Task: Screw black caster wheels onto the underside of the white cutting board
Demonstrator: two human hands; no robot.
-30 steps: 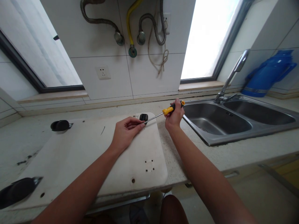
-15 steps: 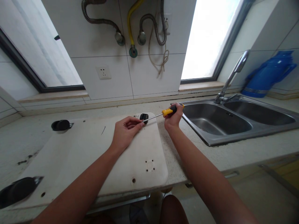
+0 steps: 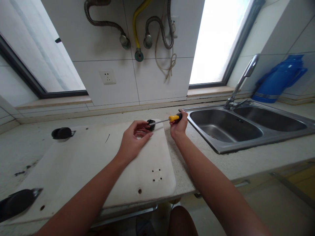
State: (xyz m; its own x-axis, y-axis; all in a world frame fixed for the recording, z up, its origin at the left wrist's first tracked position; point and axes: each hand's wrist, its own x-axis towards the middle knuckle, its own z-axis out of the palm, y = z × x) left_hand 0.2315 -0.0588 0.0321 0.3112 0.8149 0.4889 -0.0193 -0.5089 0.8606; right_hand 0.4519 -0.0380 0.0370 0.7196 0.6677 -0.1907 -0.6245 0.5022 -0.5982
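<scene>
My right hand (image 3: 179, 124) is closed round the yellow-and-black handle of a screwdriver (image 3: 173, 118). Its metal shaft points left, and the tip meets a small black caster (image 3: 151, 125) at the far right corner of a white board (image 3: 120, 182). My left hand (image 3: 134, 137) curves about that caster, fingers at its left side and thumb just below it. Part of the caster is hidden by the fingers and the shaft. Several small screw holes (image 3: 157, 175) show at the board's near right corner.
Two more black casters, a far one (image 3: 62, 133) and a near one (image 3: 21, 201), stand at the board's left end. To the right are a steel double sink (image 3: 216, 147) with a faucet (image 3: 242, 80) and a blue thermos jug (image 3: 280, 78). Hoses (image 3: 104, 23) hang on the wall.
The screwdriver's tip has risen slightly from beside my left fingertips onto the caster. My left thumb and fingers have spread a little apart. My right hand has shifted slightly left.
</scene>
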